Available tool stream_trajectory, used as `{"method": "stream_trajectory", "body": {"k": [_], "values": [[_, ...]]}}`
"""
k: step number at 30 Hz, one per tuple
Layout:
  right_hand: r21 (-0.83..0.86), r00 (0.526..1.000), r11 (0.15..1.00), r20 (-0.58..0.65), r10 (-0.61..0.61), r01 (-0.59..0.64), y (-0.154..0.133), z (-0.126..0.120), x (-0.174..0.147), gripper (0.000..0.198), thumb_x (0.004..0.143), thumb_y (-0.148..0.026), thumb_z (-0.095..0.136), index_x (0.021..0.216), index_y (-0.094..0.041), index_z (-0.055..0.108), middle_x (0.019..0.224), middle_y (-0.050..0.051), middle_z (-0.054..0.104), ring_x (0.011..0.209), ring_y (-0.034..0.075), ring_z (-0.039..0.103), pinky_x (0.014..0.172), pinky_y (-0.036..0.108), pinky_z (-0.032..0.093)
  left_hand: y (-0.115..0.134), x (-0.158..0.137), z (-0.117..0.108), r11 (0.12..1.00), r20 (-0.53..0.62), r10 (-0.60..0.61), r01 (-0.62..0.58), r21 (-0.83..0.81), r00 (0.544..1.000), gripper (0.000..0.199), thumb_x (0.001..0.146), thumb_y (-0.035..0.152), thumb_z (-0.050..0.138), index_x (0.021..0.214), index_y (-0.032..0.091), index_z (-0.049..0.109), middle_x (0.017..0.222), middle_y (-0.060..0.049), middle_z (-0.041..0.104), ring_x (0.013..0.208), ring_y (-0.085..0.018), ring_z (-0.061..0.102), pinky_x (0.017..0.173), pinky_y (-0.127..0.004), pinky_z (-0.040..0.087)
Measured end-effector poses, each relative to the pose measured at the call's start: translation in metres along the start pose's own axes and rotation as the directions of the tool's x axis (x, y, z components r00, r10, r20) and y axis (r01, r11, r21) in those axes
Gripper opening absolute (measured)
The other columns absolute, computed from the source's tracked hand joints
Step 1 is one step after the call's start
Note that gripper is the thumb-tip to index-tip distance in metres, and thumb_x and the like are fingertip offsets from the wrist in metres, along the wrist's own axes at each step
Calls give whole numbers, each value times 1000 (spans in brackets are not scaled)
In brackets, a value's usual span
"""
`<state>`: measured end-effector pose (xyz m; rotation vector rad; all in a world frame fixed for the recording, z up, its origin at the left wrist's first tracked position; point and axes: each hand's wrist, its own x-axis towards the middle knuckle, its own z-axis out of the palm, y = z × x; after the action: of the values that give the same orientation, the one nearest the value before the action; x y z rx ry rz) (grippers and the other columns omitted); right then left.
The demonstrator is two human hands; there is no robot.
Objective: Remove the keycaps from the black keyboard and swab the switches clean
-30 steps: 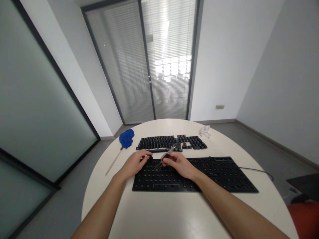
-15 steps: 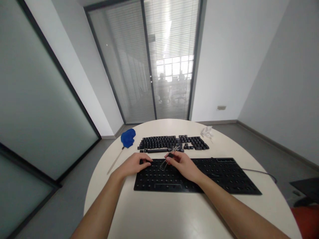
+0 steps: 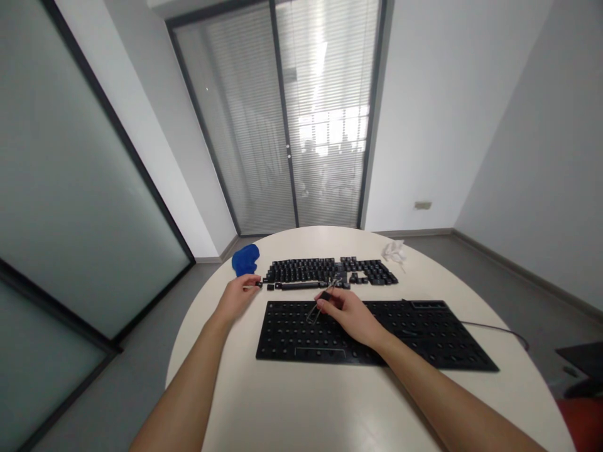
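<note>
A black keyboard base (image 3: 282, 339), its keycaps off over most of it, lies before me. My right hand (image 3: 346, 314) hovers over its middle and grips a wire keycap puller (image 3: 313, 312) by the black middle part. At the left end of the loose keycaps (image 3: 301, 270), my left hand (image 3: 239, 296) pinches a small black keycap (image 3: 259, 284) between thumb and fingers, close to the tabletop. Behind that hand is a blue cloth-like piece (image 3: 245, 258); the thin stick by it is mostly hidden. A long black spacebar (image 3: 300, 285) lies in front of the keycap rows.
The round white table (image 3: 282, 402) carries everything. A crumpled white tissue (image 3: 394, 251) lies at its back right. The keyboard's cable (image 3: 494, 326) runs off to the right. Beyond the table stands a glass partition with blinds (image 3: 325, 169).
My left hand has moved from the keyboard base's upper left corner, left and away from me, to the loose keycaps, a keycap now visible in its fingers. My right hand has barely moved.
</note>
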<state>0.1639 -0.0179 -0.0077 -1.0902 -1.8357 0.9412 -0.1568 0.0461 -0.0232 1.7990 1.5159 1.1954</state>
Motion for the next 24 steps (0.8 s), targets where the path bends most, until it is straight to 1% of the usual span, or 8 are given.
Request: {"method": "stream_trajectory", "body": {"k": [2, 4, 8, 12, 20, 24], "values": [[-6, 1000, 1000, 0, -10, 10, -1, 0, -1, 31, 90, -47, 60, 92, -18, 71, 67, 0, 58, 63, 17, 50, 59, 28, 37, -10, 0, 0, 1000, -11, -11, 11, -1, 1000, 35, 69, 35, 74, 98, 15, 72, 101, -12, 75, 91, -27, 69, 85, -40, 54], [-7, 1000, 1000, 5, -16, 16, -2, -1, -1, 31, 90, -47, 60, 92, -19, 71, 67, 0, 58, 63, 17, 50, 59, 28, 37, -17, 0, 2, 1000, 11, 5, -5, -9, 1000, 36, 72, 34, 72, 102, 15, 70, 103, -12, 74, 90, -25, 70, 85, -39, 55], [-23, 1000, 1000, 8, -8, 9, -3, -1, -2, 30, 90, -46, 60, 91, -18, 71, 64, -1, 54, 62, 16, 48, 58, 28, 36, -25, 1, 6, 999, 41, 36, -37, 10, 998, 35, 73, 31, 69, 104, 14, 68, 104, -12, 74, 94, -25, 70, 89, -40, 52], [-28, 1000, 1000, 18, -14, 14, -2, -2, -2, 30, 91, -45, 59, 93, -18, 71, 65, -1, 54, 62, 16, 48, 58, 27, 36, -24, 2, 9, 998, 38, 49, -50, 31, 998, 35, 71, 29, 70, 103, 15, 70, 104, -12, 74, 98, -26, 68, 91, -42, 51], [-36, 999, 999, 17, -28, 28, -1, -2, -2, 30, 91, -46, 59, 94, -18, 71, 66, 0, 57, 63, 16, 50, 58, 28, 37, -21, 1, 11, 999, 23, 46, -47, 16, 999, 36, 71, 28, 71, 104, 14, 69, 102, -11, 74, 94, -25, 68, 90, -41, 52], [-48, 999, 998, 26, -26, 27, -2, -3, -3, 29, 91, -45, 58, 92, -19, 70, 66, -1, 56, 63, 17, 50, 59, 28, 37, -22, 3, 15, 999, 12, 45, -45, 3, 999, 36, 71, 29, 71, 103, 14, 69, 100, -11, 75, 92, -25, 68, 88, -40, 52]]}}
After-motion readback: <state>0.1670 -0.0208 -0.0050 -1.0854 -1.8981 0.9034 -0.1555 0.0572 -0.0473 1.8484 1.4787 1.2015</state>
